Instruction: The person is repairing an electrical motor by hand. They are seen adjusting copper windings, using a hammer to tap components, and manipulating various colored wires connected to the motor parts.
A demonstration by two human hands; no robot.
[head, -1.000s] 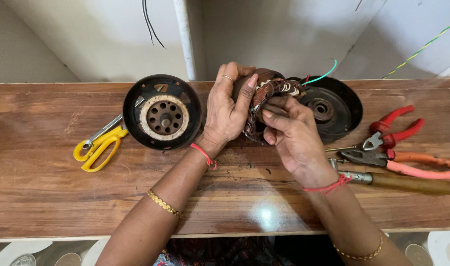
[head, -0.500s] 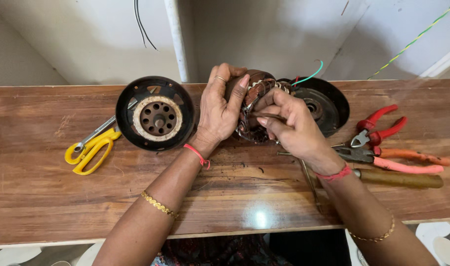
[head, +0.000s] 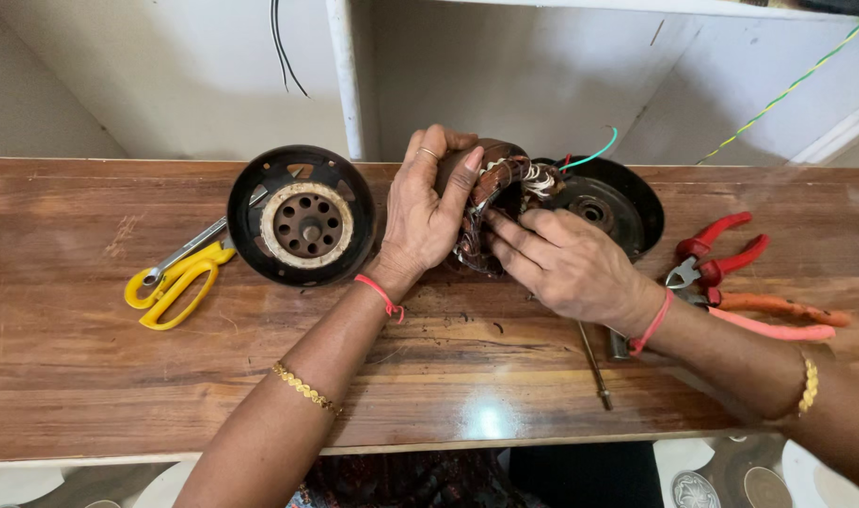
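A round motor stator [head: 497,196] wound with copper wire stands tilted on edge at the back middle of the wooden table [head: 91,376]. My left hand [head: 429,212] grips its left side, fingers over the top rim. My right hand [head: 566,263] presses its fingertips against the copper windings on the stator's right face. A green wire [head: 594,155] sticks out of the stator toward the right. Part of the stator is hidden behind both hands.
A black round motor cover [head: 302,226] lies left of my hands, another black cover [head: 613,202] behind my right hand. Yellow-handled scissors [head: 171,287] and a spanner lie far left. Red pliers [head: 716,254], orange-handled pliers [head: 773,315] and a screwdriver [head: 594,367] lie right.
Both hands stay on the stator; my right fingers have shifted lower along the windings. The view has drifted slightly.
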